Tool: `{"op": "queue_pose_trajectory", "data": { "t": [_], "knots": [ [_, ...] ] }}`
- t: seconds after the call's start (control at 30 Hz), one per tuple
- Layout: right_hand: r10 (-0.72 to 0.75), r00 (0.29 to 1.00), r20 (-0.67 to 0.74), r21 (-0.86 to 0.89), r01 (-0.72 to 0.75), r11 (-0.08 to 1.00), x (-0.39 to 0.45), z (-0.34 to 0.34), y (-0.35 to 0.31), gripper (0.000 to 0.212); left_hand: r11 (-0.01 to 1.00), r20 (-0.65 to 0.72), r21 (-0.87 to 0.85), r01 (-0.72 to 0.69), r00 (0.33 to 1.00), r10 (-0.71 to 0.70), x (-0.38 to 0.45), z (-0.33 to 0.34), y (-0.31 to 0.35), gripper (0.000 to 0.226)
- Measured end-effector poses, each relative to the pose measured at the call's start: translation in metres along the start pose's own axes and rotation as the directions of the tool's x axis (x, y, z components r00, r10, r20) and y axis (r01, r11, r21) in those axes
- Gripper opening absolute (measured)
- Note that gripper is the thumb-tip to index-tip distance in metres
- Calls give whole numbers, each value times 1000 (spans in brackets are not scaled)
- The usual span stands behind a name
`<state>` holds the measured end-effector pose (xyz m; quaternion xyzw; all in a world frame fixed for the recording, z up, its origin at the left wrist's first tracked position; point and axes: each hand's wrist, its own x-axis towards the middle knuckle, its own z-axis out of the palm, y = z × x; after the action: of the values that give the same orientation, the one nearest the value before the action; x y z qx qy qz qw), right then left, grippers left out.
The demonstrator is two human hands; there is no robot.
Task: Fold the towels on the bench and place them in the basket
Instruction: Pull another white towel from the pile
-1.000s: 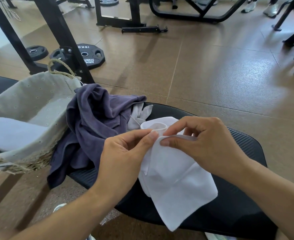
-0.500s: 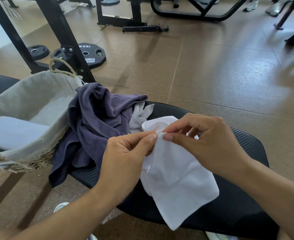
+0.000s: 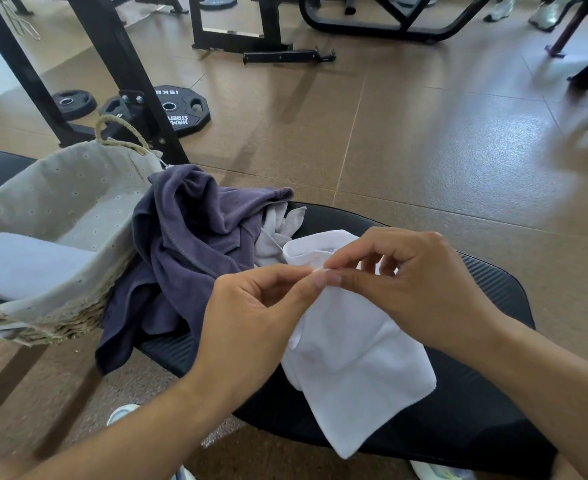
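A white towel (image 3: pixel 351 372) hangs over the black bench (image 3: pixel 486 410), one end drooping toward me. My left hand (image 3: pixel 251 317) and my right hand (image 3: pixel 420 292) meet at its upper edge, each pinching the same corner between thumb and fingertips. A crumpled purple towel (image 3: pixel 188 251) lies heaped on the bench to the left, with a pale grey cloth (image 3: pixel 275 233) tucked under it. The lined wicker basket (image 3: pixel 60 202) stands at the far left, holding one folded pale blue towel (image 3: pixel 26 265).
Black rack posts (image 3: pixel 119 71) rise behind the basket, with weight plates (image 3: pixel 178 109) on the brown floor. More gym frames (image 3: pixel 372 26) stand at the back. A pale shoe (image 3: pixel 123 412) shows below the bench edge.
Both hands have shifted slightly, fingertips drawing closer together on the white towel's upper corner. The towel's lower end hangs much as before.
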<state>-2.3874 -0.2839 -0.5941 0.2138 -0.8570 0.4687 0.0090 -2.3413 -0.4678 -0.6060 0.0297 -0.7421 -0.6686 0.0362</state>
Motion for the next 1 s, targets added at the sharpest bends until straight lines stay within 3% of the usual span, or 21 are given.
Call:
{"op": "queue_pose_trajectory", "data": {
  "t": [0.43,0.57,0.7,0.77,1.0],
  "knots": [
    [-9,997,78,-50,13,999,-4,0,4,9,998,69,2,58,996,-58,4,-4,0,24],
    [-6,981,195,-115,29,993,2,-8,5,17,998,162,51,45,985,-52,6,-10,1,18],
    [4,887,462,-263,132,956,5,-22,11,23,994,320,107,29,945,-62,7,-15,5,11],
    [-5,848,529,-339,217,915,3,-23,13,23,987,373,162,5,926,-66,7,-18,6,7],
    [-180,859,478,-397,395,829,0,-21,4,39,985,367,165,-55,930,-10,12,-27,6,12]
  ]
}}
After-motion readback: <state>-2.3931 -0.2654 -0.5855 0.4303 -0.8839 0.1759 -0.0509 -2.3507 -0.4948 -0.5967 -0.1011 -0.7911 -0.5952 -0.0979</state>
